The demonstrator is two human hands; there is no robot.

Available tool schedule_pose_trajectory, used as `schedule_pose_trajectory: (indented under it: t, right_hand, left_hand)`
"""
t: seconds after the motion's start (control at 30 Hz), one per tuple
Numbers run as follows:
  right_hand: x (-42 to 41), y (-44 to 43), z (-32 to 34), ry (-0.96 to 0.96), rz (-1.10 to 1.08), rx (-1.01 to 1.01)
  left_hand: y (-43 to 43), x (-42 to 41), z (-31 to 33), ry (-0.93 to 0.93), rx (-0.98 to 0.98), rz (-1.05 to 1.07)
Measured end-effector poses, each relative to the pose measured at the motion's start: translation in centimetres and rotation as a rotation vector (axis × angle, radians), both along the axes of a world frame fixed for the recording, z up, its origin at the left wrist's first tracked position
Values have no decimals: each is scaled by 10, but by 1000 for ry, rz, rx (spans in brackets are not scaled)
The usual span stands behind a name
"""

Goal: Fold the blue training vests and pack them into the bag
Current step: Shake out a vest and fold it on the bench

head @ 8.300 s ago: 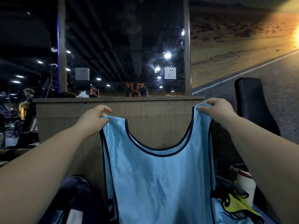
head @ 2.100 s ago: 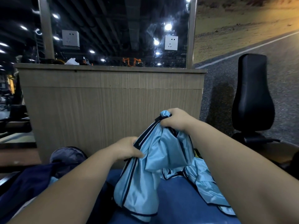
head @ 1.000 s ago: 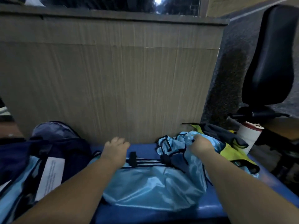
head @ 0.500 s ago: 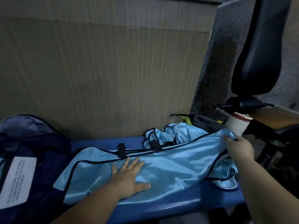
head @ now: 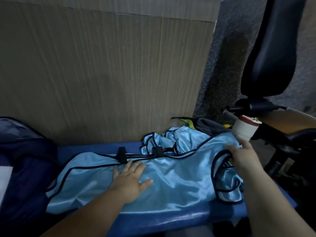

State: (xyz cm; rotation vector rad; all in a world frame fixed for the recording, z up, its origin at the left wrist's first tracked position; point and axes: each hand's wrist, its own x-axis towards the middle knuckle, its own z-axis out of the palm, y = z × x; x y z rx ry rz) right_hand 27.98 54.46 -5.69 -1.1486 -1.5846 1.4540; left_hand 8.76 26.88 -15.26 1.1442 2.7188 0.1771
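Two bare hands are working on one light blue vest (head: 179, 178) in the head view. The left hand (head: 131, 178) is pressing flat on the cloth, fingers straight and spread, grasping nothing. The vest is lying stretched out beneath that palm along a blue padded bench (head: 171, 218), with its dark-trimmed edge and black side straps running just beyond the fingertips.

The right hand (head: 242, 156) is gripping the vest's right end, fingers curled over bunched fabric, and a loop of dark trim is disappearing under the palm. Just beyond this hand a white bottle with a red cap (head: 246, 130) is standing; whether the fingertips are touching it is unclear.

Between the two hands and further from the person, a second blue vest (head: 171, 139) is lying crumpled against a wooden panel (head: 102, 65). Beyond the right hand, beside the bottle, a grey and yellow-green garment (head: 205, 125) is lying bunched.

Well to the left of the left hand a dark navy bag (head: 25, 151) is sitting, and the vest's left end is reaching up to it. High above the right hand a black padded backrest (head: 277, 48) is rising.
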Motion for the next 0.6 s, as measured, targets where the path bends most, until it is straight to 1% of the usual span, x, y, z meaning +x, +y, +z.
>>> schedule_pose_trajectory:
  t: [0.07,0.1,0.23,0.4,0.47,0.5,0.53,0.6]
  right_hand:
    - [-3,0,-7,-183,2,60]
    - [-4,1,-8,-219,0,81]
    - [0,1,-10,-316,31,140]
    - [6,3,-18,-364,39,164]
    - [7,1,-18,-351,39,155]
    - [7,0,-20,-344,41,157]
    - [7,0,-21,-330,31,149]
    - [8,-2,-22,-281,-24,104]
  left_hand:
    - [-1,-2,-3,-2,-12,0]
    - [-1,-3,-2,-3,-23,-3]
    - [-1,-4,0,-3,-59,-19]
    - [0,1,6,33,-123,-18]
    - [3,9,8,145,-64,-38]
    - [7,16,10,203,15,-69]
    - [12,25,12,227,109,-114]
    - [26,47,19,183,232,-221]
